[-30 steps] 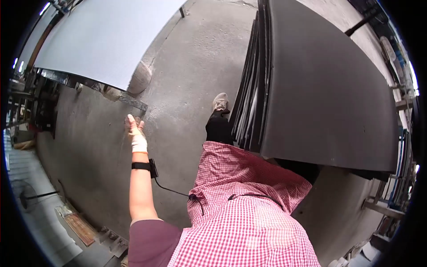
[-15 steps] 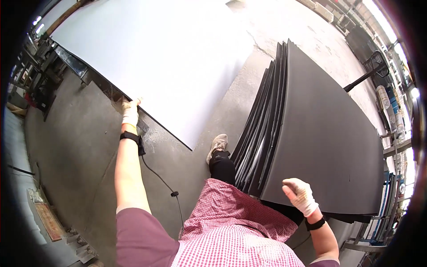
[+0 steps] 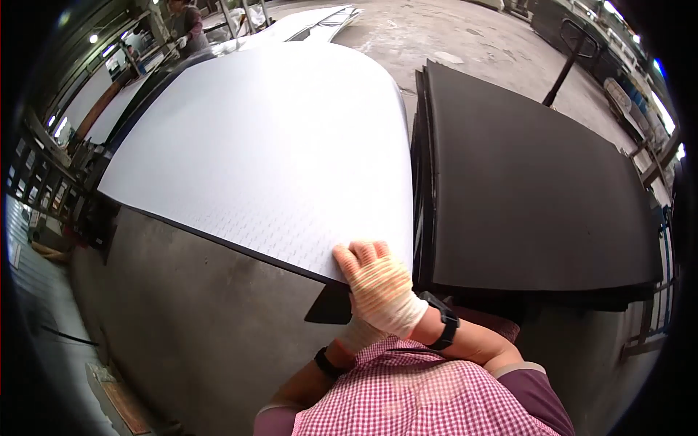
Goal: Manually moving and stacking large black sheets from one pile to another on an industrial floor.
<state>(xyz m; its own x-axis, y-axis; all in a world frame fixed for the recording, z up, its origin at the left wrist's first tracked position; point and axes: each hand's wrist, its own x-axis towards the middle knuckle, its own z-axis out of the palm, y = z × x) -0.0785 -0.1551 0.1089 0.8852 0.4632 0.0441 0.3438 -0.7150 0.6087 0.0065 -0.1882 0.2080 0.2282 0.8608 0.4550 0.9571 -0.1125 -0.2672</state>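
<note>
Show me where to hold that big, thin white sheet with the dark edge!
Pinch the white sheet by its long near edge, coming from the wearer's side: that edge is thin and juts over the grey concrete floor, leaving top and underside probably reachable.

A wide white sheet (image 3: 269,145) — faintly marked, dark along its near edge — stretches aslant, left of centre.

Off in the far left corner I can see a co-worker (image 3: 192,26) in mauve sleeves, with a small bright lamp (image 3: 94,38) glowing overhead nearby. A brown pole (image 3: 102,105) slants below it, and a dark metal rack (image 3: 36,167) stands closer on that side. Across to the right, a black looped handle (image 3: 562,78) leans over the grey, stained concrete floor (image 3: 465,36).
</note>
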